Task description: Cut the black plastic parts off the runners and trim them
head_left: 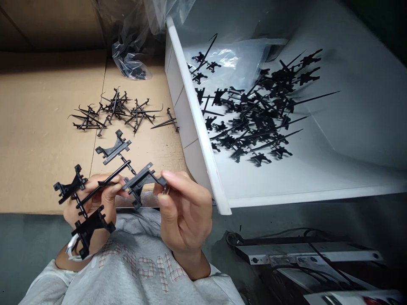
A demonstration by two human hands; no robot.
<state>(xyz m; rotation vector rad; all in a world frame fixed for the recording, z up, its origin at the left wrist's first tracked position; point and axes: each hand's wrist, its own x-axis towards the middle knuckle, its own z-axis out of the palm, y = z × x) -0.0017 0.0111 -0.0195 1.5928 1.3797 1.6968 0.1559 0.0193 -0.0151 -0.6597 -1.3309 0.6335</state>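
Note:
A black plastic sprue [112, 174] with several bracket-shaped parts hangs in front of my chest, tilted up to the right. My left hand [95, 199] is behind it, with thumb and fingers closed on the runner. My right hand [186, 212] pinches the end of one bracket [141, 182] between thumb and forefinger; that bracket is still joined to the sprue. Something small and shiny shows at those fingertips, too small to name. The lower bracket [92, 226] hides part of my left palm.
A pile of bare black runners [116, 106] lies on the brown cardboard surface [38, 148]. To the right, a white bin [203, 140] holds many sprues with brackets [254, 110] and a clear bag. Another plastic bag [130, 63] sits behind the pile. Below right is a metal frame with cables [305, 254].

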